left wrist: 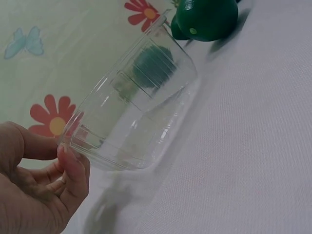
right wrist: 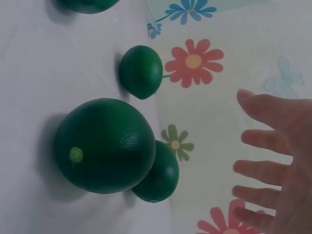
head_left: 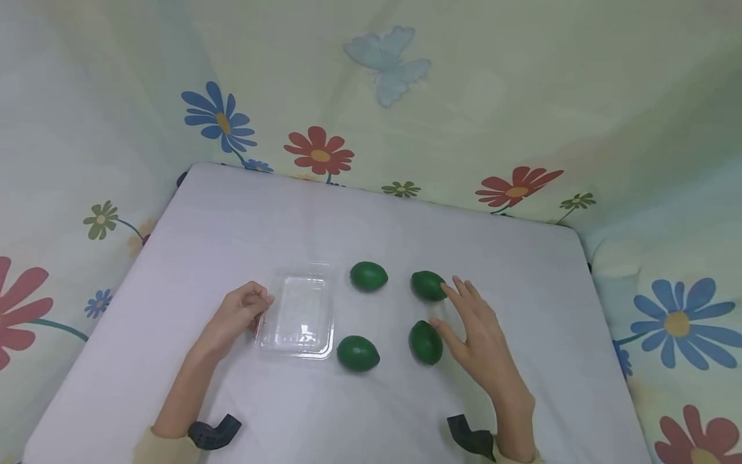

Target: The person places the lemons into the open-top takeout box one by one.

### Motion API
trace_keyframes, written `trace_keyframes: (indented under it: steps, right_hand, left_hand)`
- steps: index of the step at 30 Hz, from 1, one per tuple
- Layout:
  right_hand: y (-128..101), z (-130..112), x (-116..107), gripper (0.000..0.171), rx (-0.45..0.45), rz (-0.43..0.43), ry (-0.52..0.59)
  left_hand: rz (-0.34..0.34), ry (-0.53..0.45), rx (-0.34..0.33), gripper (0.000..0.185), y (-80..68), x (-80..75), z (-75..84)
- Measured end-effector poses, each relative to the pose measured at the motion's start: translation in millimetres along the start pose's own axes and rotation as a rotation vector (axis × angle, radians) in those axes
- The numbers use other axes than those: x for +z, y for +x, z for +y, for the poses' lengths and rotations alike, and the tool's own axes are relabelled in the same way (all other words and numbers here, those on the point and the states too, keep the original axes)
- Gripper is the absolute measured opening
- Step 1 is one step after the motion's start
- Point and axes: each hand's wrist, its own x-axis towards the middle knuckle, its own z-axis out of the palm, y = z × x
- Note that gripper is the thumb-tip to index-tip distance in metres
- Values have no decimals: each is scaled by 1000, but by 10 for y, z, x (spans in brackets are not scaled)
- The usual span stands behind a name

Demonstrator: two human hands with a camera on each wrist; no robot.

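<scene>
Several green limes lie on the white table (head_left: 522,270): two at the back (head_left: 368,276) (head_left: 428,285) and two in front (head_left: 357,353) (head_left: 426,342). A clear plastic tray (head_left: 297,316) sits left of them. My left hand (head_left: 259,307) pinches the tray's left edge; in the left wrist view the thumb and a finger of the left hand (left wrist: 61,152) hold the tray (left wrist: 131,112) by its rim. My right hand (head_left: 451,306) is open with fingers spread, right beside the two right-hand limes. In the right wrist view the right hand (right wrist: 265,168) hovers by the nearest lime (right wrist: 105,145).
Flowered cloth (head_left: 406,96) hangs behind and to both sides of the table. Bare table surface lies in front of the limes and to the far right. Black wrist straps (head_left: 214,433) show at both sleeves.
</scene>
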Motion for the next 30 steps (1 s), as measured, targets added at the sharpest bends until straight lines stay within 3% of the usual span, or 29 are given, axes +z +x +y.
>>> trace_keyframes:
  steps: [6,13,22,30]
  right_hand:
    - [-115,-28,39,60,165,-161,38]
    - [-199,-48,174,70,279,-298,29]
    - [-238,-71,398,64,264,-279,45]
    - [-223,-85,456,60,220,-234,54]
  left_hand:
    - [10,-4,-3,25,9,-31,-4]
    - [19,11,3,25,-2,-9,-1]
    - [26,20,1,24,12,10,-11]
    - [28,12,-9,23,22,-4,-28]
